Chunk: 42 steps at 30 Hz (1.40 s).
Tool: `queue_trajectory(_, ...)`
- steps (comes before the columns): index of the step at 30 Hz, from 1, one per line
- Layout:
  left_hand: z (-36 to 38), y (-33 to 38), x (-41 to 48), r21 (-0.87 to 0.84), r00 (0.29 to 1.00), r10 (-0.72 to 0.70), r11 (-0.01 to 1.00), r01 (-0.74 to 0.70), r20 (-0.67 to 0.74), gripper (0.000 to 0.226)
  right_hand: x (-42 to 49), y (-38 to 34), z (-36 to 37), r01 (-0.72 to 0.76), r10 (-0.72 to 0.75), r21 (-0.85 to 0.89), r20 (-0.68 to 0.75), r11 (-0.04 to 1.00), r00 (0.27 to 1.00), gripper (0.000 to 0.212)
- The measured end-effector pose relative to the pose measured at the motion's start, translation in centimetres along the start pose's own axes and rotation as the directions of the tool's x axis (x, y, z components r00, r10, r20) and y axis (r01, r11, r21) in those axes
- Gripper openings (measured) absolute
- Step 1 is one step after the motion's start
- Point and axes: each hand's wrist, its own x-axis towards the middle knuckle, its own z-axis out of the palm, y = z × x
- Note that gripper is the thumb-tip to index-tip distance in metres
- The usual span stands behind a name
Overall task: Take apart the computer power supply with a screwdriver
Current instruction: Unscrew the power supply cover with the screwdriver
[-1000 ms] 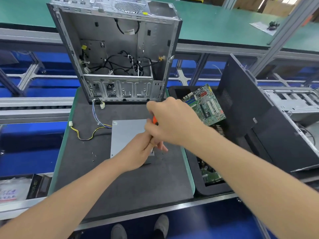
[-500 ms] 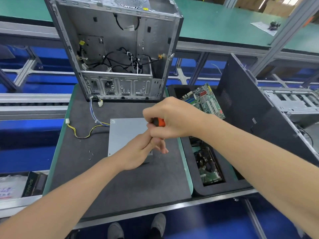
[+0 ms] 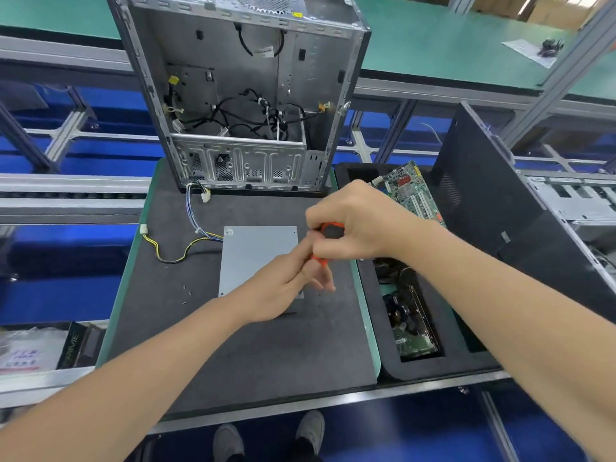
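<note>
The grey metal power supply (image 3: pixel 256 255) lies flat on the dark mat (image 3: pixel 233 345), its yellow, black and blue cables (image 3: pixel 186 248) trailing to the left. My right hand (image 3: pixel 360 221) grips the orange-and-black screwdriver (image 3: pixel 330 230) from above, over the box's right edge. My left hand (image 3: pixel 283 288) rests on the box's near right corner, its fingers around the screwdriver's lower part. The tip is hidden by my fingers.
An open, gutted computer case (image 3: pixel 240 95) stands at the mat's far edge. Loose screws (image 3: pixel 186 291) lie on the mat left of the box. A black foam tray (image 3: pixel 426 365) at the right holds circuit boards (image 3: pixel 413 191). A black side panel (image 3: pixel 500 221) leans further right.
The view shifted slightly. My right hand rose a little and turned on the screwdriver handle, showing more of its orange and black top. My left hand stayed on the box corner.
</note>
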Motion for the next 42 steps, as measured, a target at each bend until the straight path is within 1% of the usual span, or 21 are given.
queue_trajectory(4,0.2,-0.6,-0.5,0.026,1.0,-0.005,1.0,0.005,-0.012,0.027,0.3,-0.7,0.4,-0.01,0.017,-0.176,0.039,0.984,0.999,0.021)
queue_trajectory(6,0.1,-0.7,-0.7,0.039,0.999,-0.03,0.999,0.031,-0.01,0.029,0.2,-2.3,1.1,-0.23,0.209,-0.292,-0.102,0.928,0.973,0.029)
queue_trajectory(8,0.1,-0.5,-0.7,0.042,0.999,-0.047,0.998,0.048,-0.027,0.025,0.5,-4.1,1.9,-0.493,0.417,-0.312,-0.281,0.812,0.865,0.044)
queue_trajectory(9,0.0,-0.4,-0.7,0.048,0.998,-0.049,0.998,0.051,-0.035,0.024,0.8,-4.8,2.4,-0.564,0.48,-0.319,-0.307,0.762,0.822,0.05)
queue_trajectory(11,0.0,-0.2,-0.7,0.013,0.997,-0.067,0.998,0.068,-0.037,0.02,1.2,-5.1,3.2,-0.619,0.544,-0.327,-0.297,0.715,0.785,0.051)
queue_trajectory(13,-0.2,-0.3,-0.7,-0.061,0.998,-0.055,0.997,0.053,-0.024,0.023,1.2,-4.2,3.1,-0.576,0.504,-0.311,-0.285,0.756,0.815,0.039)
queue_trajectory(14,-0.2,-0.4,-0.7,-0.08,0.999,-0.044,0.996,0.043,-0.012,0.028,0.9,-3.6,2.8,-0.493,0.431,-0.281,-0.257,0.823,0.865,0.032)
queue_trajectory(16,-0.2,-0.4,-0.5,-0.056,0.999,-0.034,0.998,0.034,0.011,0.036,0.1,-2.1,1.9,-0.179,0.16,-0.138,-0.137,0.974,0.978,0.024)
queue_trajectory(18,0.0,-0.2,-0.3,-0.042,0.999,-0.024,0.999,0.025,0.022,0.033,-0.1,-0.7,0.8,0.038,-0.039,-0.064,-0.017,0.997,0.999,0.022)
queue_trajectory(22,0.1,-0.4,-0.3,-0.041,0.999,-0.04,0.998,0.04,0.002,0.033,0.3,-0.1,0.5,0.043,-0.041,-0.101,0.02,0.994,0.999,0.019)
queue_trajectory(23,0.1,-0.6,-0.4,-0.036,0.998,-0.054,0.998,0.054,-0.007,0.034,0.2,-0.7,0.8,-0.009,0.008,-0.118,-0.007,0.993,1.0,0.018)
queue_trajectory(25,0.2,-0.7,-0.6,-0.024,0.996,-0.078,0.997,0.077,-0.039,0.032,0.2,-2.2,1.4,-0.258,0.238,-0.187,-0.125,0.948,0.963,0.024)
queue_trajectory(27,0.4,-0.6,-0.5,-0.015,0.994,-0.083,0.996,0.082,-0.077,0.026,0.4,-3.7,1.8,-0.528,0.475,-0.232,-0.247,0.817,0.844,0.038)
queue_trajectory(29,0.6,-0.5,-0.5,0.004,0.994,-0.072,0.997,0.073,-0.088,0.025,0.7,-4.9,2.3,-0.631,0.566,-0.274,-0.282,0.726,0.774,0.052)
queue_trajectory(31,0.6,-0.7,-0.5,0.0,0.994,-0.074,0.997,0.074,-0.08,0.028,1.1,-5.2,2.6,-0.661,0.594,-0.282,-0.292,0.695,0.749,0.053)
queue_trajectory(33,0.3,-0.9,-0.7,-0.029,0.995,-0.079,0.997,0.077,-0.062,0.038,1.3,-4.4,2.4,-0.604,0.547,-0.265,-0.261,0.751,0.795,0.045)
queue_trajectory(35,-0.1,-1.2,-0.8,-0.044,0.997,-0.07,0.997,0.069,-0.015,0.042,1.3,-3.2,1.6,-0.343,0.332,-0.182,-0.091,0.921,0.939,0.033)
queue_trajectory(36,-0.2,-1.3,-0.8,-0.046,0.998,-0.063,0.997,0.064,0.01,0.039,1.2,-2.5,0.9,-0.182,0.184,-0.107,0.013,0.978,0.983,0.029)
queue_trajectory(38,-0.2,-1.0,-0.7,-0.065,0.999,-0.04,0.997,0.042,0.024,0.038,1.0,-1.1,-0.4,0.012,-0.012,0.002,0.146,1.0,0.989,0.023)
queue_trajectory(40,0.0,-0.8,-0.6,-0.078,1.0,-0.025,0.997,0.025,-0.003,0.038,1.0,-0.4,-1.1,0.044,-0.045,0.008,0.188,0.999,0.981,0.021)
queue_trajectory(42,0.2,-0.9,-0.6,-0.064,0.999,-0.036,0.997,0.034,-0.036,0.032,0.9,-0.8,-0.7,0.009,-0.003,-0.039,0.154,0.999,0.988,0.02)
